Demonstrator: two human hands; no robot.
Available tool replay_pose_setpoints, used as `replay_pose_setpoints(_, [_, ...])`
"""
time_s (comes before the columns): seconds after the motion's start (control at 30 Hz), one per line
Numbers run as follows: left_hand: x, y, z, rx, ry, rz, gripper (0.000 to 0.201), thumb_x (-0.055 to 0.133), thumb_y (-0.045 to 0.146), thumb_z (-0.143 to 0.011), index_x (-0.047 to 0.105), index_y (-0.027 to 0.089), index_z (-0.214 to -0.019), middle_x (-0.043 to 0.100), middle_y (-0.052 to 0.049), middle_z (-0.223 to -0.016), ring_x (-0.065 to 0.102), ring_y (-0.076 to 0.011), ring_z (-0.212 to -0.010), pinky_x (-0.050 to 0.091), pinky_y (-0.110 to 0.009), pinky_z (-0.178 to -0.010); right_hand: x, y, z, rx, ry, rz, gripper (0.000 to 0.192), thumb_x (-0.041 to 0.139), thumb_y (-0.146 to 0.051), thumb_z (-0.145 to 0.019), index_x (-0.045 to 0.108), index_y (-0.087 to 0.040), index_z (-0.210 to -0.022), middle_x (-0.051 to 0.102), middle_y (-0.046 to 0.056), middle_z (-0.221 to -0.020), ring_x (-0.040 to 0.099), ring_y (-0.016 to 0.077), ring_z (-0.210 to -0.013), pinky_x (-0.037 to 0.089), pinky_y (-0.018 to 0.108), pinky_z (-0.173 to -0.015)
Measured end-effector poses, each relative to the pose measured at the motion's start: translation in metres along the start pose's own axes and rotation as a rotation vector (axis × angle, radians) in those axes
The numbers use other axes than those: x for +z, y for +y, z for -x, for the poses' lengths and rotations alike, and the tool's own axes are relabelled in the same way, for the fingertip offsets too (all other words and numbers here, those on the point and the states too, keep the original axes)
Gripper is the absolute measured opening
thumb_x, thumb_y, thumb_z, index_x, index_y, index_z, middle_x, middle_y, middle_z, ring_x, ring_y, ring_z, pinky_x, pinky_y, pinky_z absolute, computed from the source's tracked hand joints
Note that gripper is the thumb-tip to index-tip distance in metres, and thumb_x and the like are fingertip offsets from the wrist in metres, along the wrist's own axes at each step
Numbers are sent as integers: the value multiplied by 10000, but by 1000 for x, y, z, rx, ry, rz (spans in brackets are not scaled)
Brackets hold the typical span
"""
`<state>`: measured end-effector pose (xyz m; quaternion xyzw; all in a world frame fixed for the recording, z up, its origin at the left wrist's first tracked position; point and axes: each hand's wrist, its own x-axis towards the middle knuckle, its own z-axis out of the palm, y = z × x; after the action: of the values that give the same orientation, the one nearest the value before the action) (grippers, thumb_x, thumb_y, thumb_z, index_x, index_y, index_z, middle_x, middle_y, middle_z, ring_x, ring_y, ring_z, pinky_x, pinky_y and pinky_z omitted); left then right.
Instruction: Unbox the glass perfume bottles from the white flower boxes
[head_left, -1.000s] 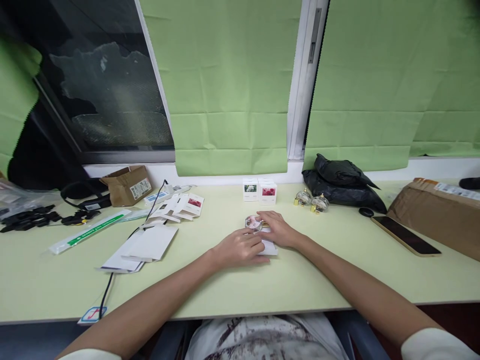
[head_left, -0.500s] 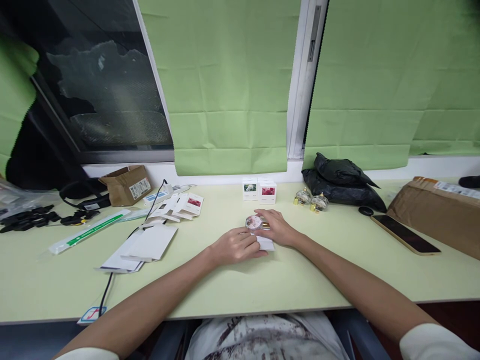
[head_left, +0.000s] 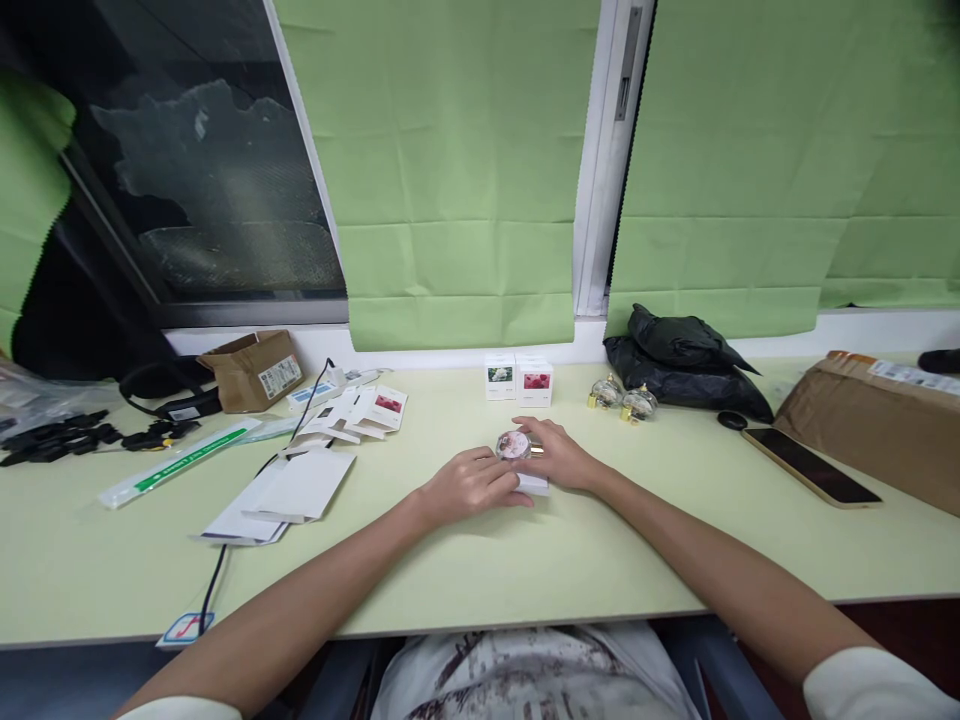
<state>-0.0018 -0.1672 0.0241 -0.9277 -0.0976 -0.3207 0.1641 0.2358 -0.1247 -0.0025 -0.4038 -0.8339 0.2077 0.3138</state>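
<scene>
Work in hand: a small round bottle with a pink face and gold cap is being handled at a small white box, mid-table, near edge side.
Progress: bottle sits outside the box, at its far end; whether it has started into the opening cannot be told. Judged early to mid step; seating the bottle and closing the box look left to do.
Done nearby: two closed boxes stand far, by the window sill. Two more bottles wait loose to their right.
Left hand: flat on the table, fingers curled loosely, tips touching the box's left side. Looks like steadying more than a firm grip.
Right hand: fingers bent around the bottle from the right and far side, thumb hidden. Closed on the bottle as far as shown.
Bottle place: between both hands, touching the box's far end.
Left of scene: flat box blanks, more printed ones farther back, a black cable.
Right of scene: phone, cardboard parcel, black bag.
</scene>
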Motion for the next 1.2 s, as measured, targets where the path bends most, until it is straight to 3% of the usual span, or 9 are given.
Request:
replay_pose_setpoints(0.13, [-4, -4, 1, -74, -13, -54, 306, 605, 443, -1007, 563, 229, -792, 562, 17, -628, 516, -145, -551, 370, -321, -585, -3, 13, -1, 67, 117, -101, 719, 769, -500, -844, 479, -318, -1476, 609, 94, -1326, 558, 291, -1285, 457, 487, -1075])
replay_pose_setpoints(0.33, [-8, -18, 9, -364, 8, -67, 332, 642, 526, -963, 650, 226, -821, 637, -19, -651, 535, -146, -542, 341, -289, -577, -16, 36, -3, 161, 273, 10, 699, 741, -520, -855, 516, -255, -1462, 613, 126, -1283, 555, 310, -1258, 466, 487, -1062])
replay_pose_setpoints(0.53, [-17, -30, 8, -884, 219, 144, 324, 669, 564, -920, 675, 241, -898, 697, -5, -764, 555, -146, -619, 351, -255, -584, -22, 49, -3, 262, 268, 126, 691, 709, -536, -864, 519, -214, -1445, 671, 129, -1203, 519, 340, -1277, 469, 464, -1014])
replay_pose_setpoints(0.63, [-21, -33, 4, -1048, 352, 295, 360, 676, 577, -898, 646, 223, -836, 659, 6, -765, 545, -154, -673, 351, -247, -576, -22, 55, -2, 305, 277, 145, 708, 704, -550, -855, 510, -210, -1446, 680, 125, -1162, 525, 338, -1263, 479, 450, -985])
replay_pose_setpoints(0.83, [-19, -46, 4, -1203, 576, 547, 460, 711, 639, -831, 621, 188, -808, 630, 2, -755, 540, -146, -670, 396, -236, -585, -21, 61, -1, 325, 264, 168, 712, 729, -529, -835, 510, -223, -1439, 674, 113, -1112, 543, 335, -1245, 482, 443, -966])
replay_pose_setpoints(1.03, [-9, -55, 12, -1338, 620, 675, 558, 678, 728, -811, 580, 183, -742, 582, 20, -653, 484, -116, -573, 342, -225, -521, -21, 60, -1, 326, 235, 175, 694, 730, -519, -842, 512, -236, -1437, 679, 119, -1119, 547, 340, -1234, 482, 453, -969])
replay_pose_setpoints(1.2, [-3, -58, 16, -1404, 634, 888, 607, 701, 765, -767, 632, 166, -838, 625, -4, -759, 526, -119, -632, 388, -223, -546, -23, 53, 0, 334, 214, 199, 680, 725, -506, -844, 522, -220, -1427, 646, 143, -1287, 484, 373, -1320, 441, 505, -1041])
